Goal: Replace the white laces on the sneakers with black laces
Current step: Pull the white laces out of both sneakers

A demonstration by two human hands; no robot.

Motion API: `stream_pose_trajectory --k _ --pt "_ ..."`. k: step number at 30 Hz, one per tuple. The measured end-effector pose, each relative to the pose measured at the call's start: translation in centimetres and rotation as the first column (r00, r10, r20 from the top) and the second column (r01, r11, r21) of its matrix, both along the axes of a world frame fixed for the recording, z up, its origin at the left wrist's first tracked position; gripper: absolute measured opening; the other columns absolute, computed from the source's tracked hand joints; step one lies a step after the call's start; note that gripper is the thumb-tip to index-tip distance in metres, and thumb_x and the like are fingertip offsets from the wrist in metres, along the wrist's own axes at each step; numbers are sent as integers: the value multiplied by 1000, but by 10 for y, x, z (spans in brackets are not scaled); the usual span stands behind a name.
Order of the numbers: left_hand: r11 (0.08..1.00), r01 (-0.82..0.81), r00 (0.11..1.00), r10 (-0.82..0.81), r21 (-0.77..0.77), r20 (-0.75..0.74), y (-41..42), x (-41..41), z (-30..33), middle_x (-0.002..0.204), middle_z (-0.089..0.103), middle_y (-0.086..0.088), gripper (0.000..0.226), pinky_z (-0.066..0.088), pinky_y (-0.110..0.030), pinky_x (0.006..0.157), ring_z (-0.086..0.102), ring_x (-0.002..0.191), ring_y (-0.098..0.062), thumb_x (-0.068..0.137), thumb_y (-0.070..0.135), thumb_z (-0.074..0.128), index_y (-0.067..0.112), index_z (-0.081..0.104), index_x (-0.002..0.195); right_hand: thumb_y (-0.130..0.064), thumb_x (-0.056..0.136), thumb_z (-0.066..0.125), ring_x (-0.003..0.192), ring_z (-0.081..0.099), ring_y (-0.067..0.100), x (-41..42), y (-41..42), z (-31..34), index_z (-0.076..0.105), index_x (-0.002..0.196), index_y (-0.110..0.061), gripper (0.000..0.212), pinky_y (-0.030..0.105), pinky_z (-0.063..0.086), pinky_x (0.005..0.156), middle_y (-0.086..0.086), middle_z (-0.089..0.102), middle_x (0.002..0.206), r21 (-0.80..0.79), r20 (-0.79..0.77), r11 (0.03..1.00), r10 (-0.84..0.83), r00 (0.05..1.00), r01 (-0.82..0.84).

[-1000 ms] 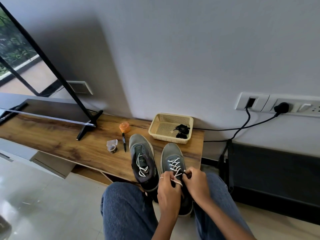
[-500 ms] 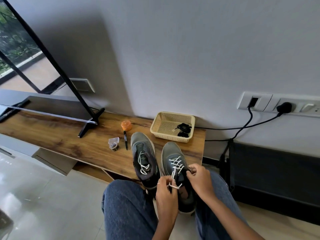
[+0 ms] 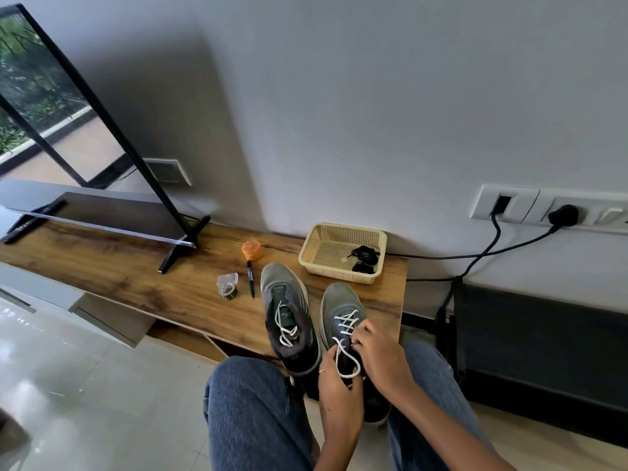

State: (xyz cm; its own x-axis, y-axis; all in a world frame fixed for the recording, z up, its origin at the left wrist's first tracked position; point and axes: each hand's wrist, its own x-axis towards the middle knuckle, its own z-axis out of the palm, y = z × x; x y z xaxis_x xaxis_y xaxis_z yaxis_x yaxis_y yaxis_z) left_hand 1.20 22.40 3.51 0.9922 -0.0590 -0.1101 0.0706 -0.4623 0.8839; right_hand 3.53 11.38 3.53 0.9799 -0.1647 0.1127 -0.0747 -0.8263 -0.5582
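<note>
Two grey sneakers sit side by side, toes toward the wall, at the near edge of the wooden shelf (image 3: 142, 287). The right sneaker (image 3: 343, 321), nearer the shelf's end, carries a white lace (image 3: 345, 355) crossed through its upper eyelets and pulled loose into a loop lower down. The left hand (image 3: 338, 392) pinches the bottom of that loop with curled fingers; the right hand (image 3: 382, 360) curls over the sneaker's tongue, fingertips on the lace at an eyelet. The left sneaker (image 3: 289, 317) keeps its white lace slack. Behind the sneakers on the shelf, a cream basket (image 3: 326, 244) holds the coiled black laces (image 3: 364, 258). A marker (image 3: 250, 278) and an orange cap (image 3: 252, 249) lie left of the basket.
</note>
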Motion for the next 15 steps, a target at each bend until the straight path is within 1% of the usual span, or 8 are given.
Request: stream_pose_trajectory --k 2,4,6,8,11,12,13,15 --pt "1000 24 1000 -24 17 6 0 0 -3 109 49 24 38 37 -5 80 50 102 9 93 10 54 30 49 125 -8 91 56 82 53 11 -1 0 1 57 84 -9 8 33 47 69 -4 52 92 105 9 994 -19 1000 18" --pt "999 23 1000 -23 40 -5 0 1 -7 115 50 14 38 36 -11 84 50 107 -1 94 11 51 24 49 130 -2 89 56 75 51 11 -2 0 6 54 79 -9 12 25 43 68 -4 51 84 230 49 969 -100 994 86" --pt "998 18 1000 -17 64 -15 0 2 -11 121 48 9 42 35 -16 89 46 109 -3 94 10 51 20 47 134 1 88 56 73 50 12 -1 -4 9 53 76 -6 14 16 37 66 0 52 78 369 56 911 -218 974 183" --pt "997 19 1000 -18 70 -12 0 1 -12 120 46 11 43 34 -17 91 45 111 -4 93 9 52 20 47 135 0 89 55 69 49 17 2 -9 6 51 73 -6 17 19 37 63 3 53 71 516 -29 796 -354 935 317" --pt "998 28 1000 -28 60 -1 0 1 -13 118 47 11 42 36 -18 93 49 114 -8 92 9 53 22 49 132 -7 90 56 73 57 23 7 -11 -3 52 73 -12 18 37 47 70 4 59 71 692 -257 506 -495 830 516" --pt "998 27 1000 -27 60 -2 0 2 -13 118 48 11 42 37 -18 93 49 113 -8 92 9 53 22 49 132 -8 91 55 76 58 22 6 -10 -2 53 75 -13 17 36 49 70 4 61 76 687 -261 505 -501 825 523" --pt "998 27 1000 -27 61 -2 0 2 -13 119 48 10 42 38 -19 93 49 113 -7 92 10 52 22 49 132 -7 92 53 80 58 18 5 -8 3 54 80 -15 14 27 47 69 4 62 84 637 -216 589 -482 849 497" --pt "998 27 1000 -28 56 6 0 2 -14 119 49 9 40 39 -21 92 50 112 -8 93 11 52 23 50 131 -1 91 49 90 52 5 3 -5 13 56 97 -18 19 14 40 72 -4 55 106 473 -54 823 -329 943 314"
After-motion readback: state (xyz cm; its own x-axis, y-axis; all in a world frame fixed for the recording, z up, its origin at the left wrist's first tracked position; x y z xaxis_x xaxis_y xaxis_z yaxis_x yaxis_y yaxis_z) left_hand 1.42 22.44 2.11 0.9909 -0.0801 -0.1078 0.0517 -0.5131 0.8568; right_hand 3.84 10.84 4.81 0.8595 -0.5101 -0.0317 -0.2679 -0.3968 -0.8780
